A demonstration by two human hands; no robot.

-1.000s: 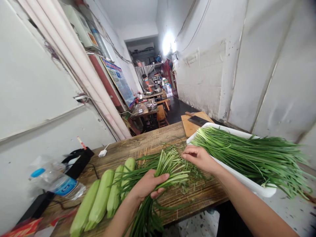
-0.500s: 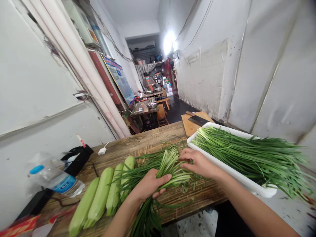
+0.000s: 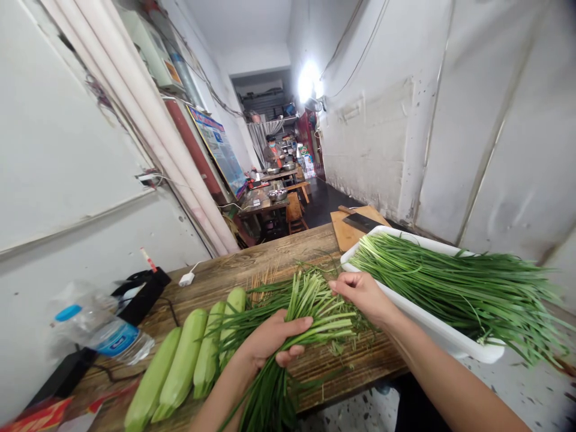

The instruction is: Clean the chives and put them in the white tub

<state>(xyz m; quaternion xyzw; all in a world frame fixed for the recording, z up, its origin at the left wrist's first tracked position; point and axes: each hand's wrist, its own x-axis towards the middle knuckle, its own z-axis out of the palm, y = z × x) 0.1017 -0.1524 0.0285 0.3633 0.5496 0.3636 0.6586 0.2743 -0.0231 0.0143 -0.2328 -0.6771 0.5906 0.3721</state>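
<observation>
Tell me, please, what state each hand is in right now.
Left hand: closed around a bunch of green stalks.
Right hand: closed in a pinch near the bunch; whether it holds anything cannot be told.

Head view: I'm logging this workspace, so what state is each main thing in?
Left hand: closed around the bunch.
Right hand: pinched closed near the pale stalk ends; whether it holds anything is unclear.
Bunch of greens: held, pale ends fanned.
Squashes: four, whole, side by side.
White tray: loaded with long greens overhanging its edge.
Cleaver: lying on the cutting board.
Bottle: capped.
Lamp: lit.
</observation>
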